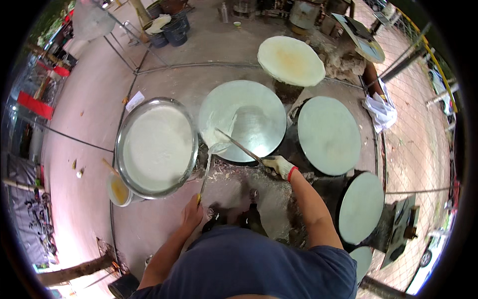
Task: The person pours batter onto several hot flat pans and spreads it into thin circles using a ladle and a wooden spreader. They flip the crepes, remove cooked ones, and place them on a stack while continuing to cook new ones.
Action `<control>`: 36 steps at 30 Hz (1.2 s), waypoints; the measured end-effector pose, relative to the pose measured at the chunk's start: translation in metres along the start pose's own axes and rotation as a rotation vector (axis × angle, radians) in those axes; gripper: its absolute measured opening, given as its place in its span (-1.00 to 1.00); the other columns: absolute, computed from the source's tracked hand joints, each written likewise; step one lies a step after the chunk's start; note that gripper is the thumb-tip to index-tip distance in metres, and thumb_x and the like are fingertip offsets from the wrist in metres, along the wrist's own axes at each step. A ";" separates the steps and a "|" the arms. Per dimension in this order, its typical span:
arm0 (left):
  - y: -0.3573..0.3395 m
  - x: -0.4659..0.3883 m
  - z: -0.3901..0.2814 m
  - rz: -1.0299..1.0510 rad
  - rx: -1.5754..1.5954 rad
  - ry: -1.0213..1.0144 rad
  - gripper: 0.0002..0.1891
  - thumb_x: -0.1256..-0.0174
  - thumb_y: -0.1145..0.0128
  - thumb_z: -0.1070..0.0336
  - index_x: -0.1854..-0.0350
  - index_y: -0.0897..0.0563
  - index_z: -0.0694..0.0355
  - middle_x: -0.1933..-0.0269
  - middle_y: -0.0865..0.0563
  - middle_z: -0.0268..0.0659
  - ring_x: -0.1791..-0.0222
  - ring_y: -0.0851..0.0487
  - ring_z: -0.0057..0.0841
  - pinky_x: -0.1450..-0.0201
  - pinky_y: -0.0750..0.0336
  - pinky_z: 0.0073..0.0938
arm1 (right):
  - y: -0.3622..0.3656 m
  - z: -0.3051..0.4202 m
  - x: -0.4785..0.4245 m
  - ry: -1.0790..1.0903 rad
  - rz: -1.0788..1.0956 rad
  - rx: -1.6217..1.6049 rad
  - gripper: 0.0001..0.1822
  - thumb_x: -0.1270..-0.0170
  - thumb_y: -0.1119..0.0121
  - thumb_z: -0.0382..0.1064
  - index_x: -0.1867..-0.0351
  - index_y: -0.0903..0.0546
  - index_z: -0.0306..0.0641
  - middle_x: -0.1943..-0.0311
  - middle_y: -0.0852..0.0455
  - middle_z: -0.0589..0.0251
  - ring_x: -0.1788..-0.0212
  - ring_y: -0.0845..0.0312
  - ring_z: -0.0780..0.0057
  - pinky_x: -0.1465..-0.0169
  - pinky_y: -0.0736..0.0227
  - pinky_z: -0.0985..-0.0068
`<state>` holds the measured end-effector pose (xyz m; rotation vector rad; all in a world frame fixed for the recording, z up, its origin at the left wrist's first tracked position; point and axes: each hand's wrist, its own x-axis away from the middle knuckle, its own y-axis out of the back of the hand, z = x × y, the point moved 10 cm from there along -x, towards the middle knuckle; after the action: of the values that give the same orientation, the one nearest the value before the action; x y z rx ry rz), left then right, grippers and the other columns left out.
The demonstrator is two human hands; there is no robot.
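My bare left hand [192, 214] grips the handle of a long metal ladle [220, 147], whose bowl rests at the near left edge of a round griddle [257, 130]. In a white glove with a red cuff, my right hand [279, 167] holds a thin spreader stick [241, 145] that reaches across the near part of that griddle. Pale wet batter [218, 102] coats the griddle's left and far side, while bare shiny metal shows at the right and near side. To the left, a wide steel basin [119, 142] holds white batter [158, 147].
A white tub [119, 192] with yellow contents stands against the basin. Pale sheets cover more griddles [329, 135] [361, 208] curving along my right. Beyond the middle griddle lies a round of thin flatbreads [291, 61]. Dark buckets [174, 33] stand far left; a wire fence runs at right.
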<state>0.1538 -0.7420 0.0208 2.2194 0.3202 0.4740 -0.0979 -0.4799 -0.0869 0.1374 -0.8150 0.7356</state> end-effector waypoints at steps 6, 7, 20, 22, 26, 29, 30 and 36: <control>0.063 0.010 0.052 -0.112 0.237 -0.121 -0.60 -0.22 -0.06 0.37 -0.11 -0.41 0.37 0.43 -0.58 -0.02 0.42 -0.59 -0.11 0.36 -0.46 -0.21 | -0.104 -0.080 0.076 0.109 -0.252 -0.576 -0.79 -0.27 -0.16 -0.12 0.22 -0.56 -0.19 0.64 -0.43 0.46 0.74 -0.21 0.67 0.69 -0.08 0.61; 0.070 0.009 0.075 -0.150 0.280 -0.128 -0.60 -0.22 -0.07 0.38 -0.10 -0.41 0.37 0.48 -0.56 -0.09 0.50 -0.58 -0.22 0.44 -0.45 -0.28 | -0.136 -0.088 0.064 0.132 -0.280 -0.636 -0.77 -0.27 -0.17 -0.11 0.20 -0.56 -0.20 0.64 -0.43 0.46 0.71 -0.24 0.67 0.67 -0.11 0.62; 0.154 0.082 0.193 -0.026 1.029 0.343 -0.70 -0.25 0.07 0.48 -0.04 -0.38 0.27 0.66 -0.36 -0.39 0.86 -0.26 -0.67 0.84 -0.19 -0.64 | -0.258 -0.037 -0.024 0.300 -1.081 -0.154 -0.56 -0.29 -0.05 0.01 0.01 -0.57 -0.32 0.28 -0.66 -0.03 0.21 -0.54 0.11 0.15 -0.43 0.31; 0.148 0.093 0.205 -0.008 1.144 0.412 -0.72 -0.27 0.09 0.45 -0.03 -0.38 0.23 0.62 -0.37 -0.36 0.87 -0.25 -0.66 0.86 -0.18 -0.65 | -0.261 -0.020 -0.026 0.342 -1.037 0.071 -0.58 -0.29 0.00 0.01 0.03 -0.58 -0.25 0.19 -0.66 -0.15 0.04 -0.54 -0.12 0.01 -0.41 0.24; 0.147 0.106 0.204 0.010 1.297 0.444 -0.69 -0.26 0.10 0.46 -0.06 -0.37 0.23 0.63 -0.32 -0.37 0.87 -0.22 -0.67 0.86 -0.16 -0.64 | -0.223 -0.047 -0.017 0.243 -0.973 -0.308 -0.62 -0.28 -0.03 -0.07 0.05 -0.57 -0.33 0.19 -0.65 -0.16 0.13 -0.54 -0.07 0.06 -0.38 0.24; 0.145 0.106 0.190 0.057 1.389 0.411 -0.68 -0.25 0.10 0.44 -0.06 -0.36 0.25 0.63 -0.32 -0.37 0.86 -0.19 -0.68 0.86 -0.14 -0.63 | -0.214 -0.078 -0.043 0.279 -1.030 -0.460 -0.64 -0.29 -0.03 -0.10 0.06 -0.57 -0.35 0.23 -0.66 -0.13 0.23 -0.55 0.05 0.11 -0.37 0.26; 0.145 0.104 0.186 0.061 1.409 0.405 -0.69 -0.26 0.10 0.43 -0.07 -0.36 0.24 0.62 -0.32 -0.37 0.86 -0.19 -0.69 0.86 -0.14 -0.64 | -0.214 -0.087 -0.056 0.310 -1.044 -0.425 -0.64 -0.29 -0.03 -0.11 0.06 -0.57 -0.34 0.24 -0.66 -0.11 0.25 -0.55 0.09 0.13 -0.38 0.28; 0.144 0.098 0.152 0.141 1.442 0.287 -0.72 -0.30 0.08 0.35 -0.05 -0.37 0.22 0.61 -0.31 -0.39 0.85 -0.19 -0.73 0.85 -0.14 -0.68 | -0.188 -0.073 0.004 0.188 -0.996 -0.170 -0.65 -0.30 -0.04 -0.07 0.13 -0.57 -0.33 0.55 -0.56 0.22 0.53 -0.41 0.37 0.39 -0.33 0.31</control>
<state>0.3180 -0.8990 0.0651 3.5783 0.8486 0.7793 0.0702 -0.5906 -0.1043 0.2866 -0.5251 -0.2582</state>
